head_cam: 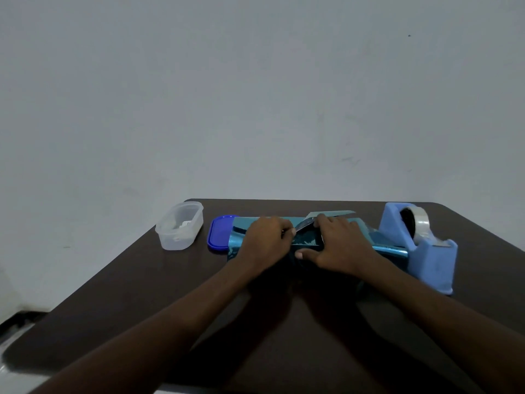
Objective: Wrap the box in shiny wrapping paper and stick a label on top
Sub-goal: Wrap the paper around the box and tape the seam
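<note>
Two bare forearms reach forward across the dark table (142,294) to the shiny blue wrapping paper (305,242), which lies across the far middle of the table with the box hidden under it. On the paper, the left hand (265,243) lies with fingers curled down, pinching a paper edge at its fingertips. The right hand (335,245) presses down beside it, thumb stretched toward the near edge. Just right of the paper stands a blue tape dispenser (426,251). Just left of it lies a blue lid (217,234), and farther left a clear plastic container (179,226).
</note>
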### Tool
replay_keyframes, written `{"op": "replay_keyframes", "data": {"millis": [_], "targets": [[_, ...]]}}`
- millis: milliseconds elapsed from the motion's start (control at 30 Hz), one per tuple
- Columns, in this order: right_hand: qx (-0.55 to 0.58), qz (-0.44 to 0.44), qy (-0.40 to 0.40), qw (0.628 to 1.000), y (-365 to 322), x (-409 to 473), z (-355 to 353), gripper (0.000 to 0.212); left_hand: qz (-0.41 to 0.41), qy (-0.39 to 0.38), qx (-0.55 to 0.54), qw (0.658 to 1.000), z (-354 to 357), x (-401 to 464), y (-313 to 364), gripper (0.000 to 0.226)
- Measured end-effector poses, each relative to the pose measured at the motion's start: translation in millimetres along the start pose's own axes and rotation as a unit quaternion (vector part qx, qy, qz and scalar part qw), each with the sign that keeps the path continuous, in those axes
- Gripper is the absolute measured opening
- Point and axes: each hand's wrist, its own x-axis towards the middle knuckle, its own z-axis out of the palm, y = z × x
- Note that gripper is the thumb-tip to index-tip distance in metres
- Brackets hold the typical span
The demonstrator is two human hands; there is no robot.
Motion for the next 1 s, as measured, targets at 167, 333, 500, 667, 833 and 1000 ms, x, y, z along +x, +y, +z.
{"op": "replay_keyframes", "data": {"millis": [167, 333, 500, 667, 833, 1000], "targets": [[0.001, 0.006, 0.002, 1.000, 2.4, 2.8, 0.6, 0.067, 0.047, -0.090, 0.033, 0.994, -6.5, -6.2, -2.9, 0.044], [-0.011, 0.014, 0.020, 1.000, 2.6, 4.1, 3.0, 0.076, 0.076, -0.069, 0.049, 0.993, -4.0, -9.9, -7.1, 0.038], [0.054, 0.020, -0.076, 0.995, 6.8, 9.9, -31.4, 0.065, 0.074, -0.047, 0.029, 0.996, -4.3, -13.2, -13.6, 0.040], [0.053, 0.078, 0.018, 0.995, 47.3, 44.0, -54.7, 0.027, 0.070, -0.053, 0.021, 0.996, -1.7, -12.1, -17.7, 0.049], [-0.016, 0.022, -0.126, 0.992, 57.6, 73.8, -38.7, 0.049, 0.066, -0.062, 0.022, 0.996, -1.2, -9.1, -22.4, 0.052], [-0.018, 0.006, -0.043, 0.999, 59.5, 82.1, -28.3, 0.017, 0.058, -0.063, 0.021, 0.996, 0.7, -5.9, -25.2, 0.053]]}}
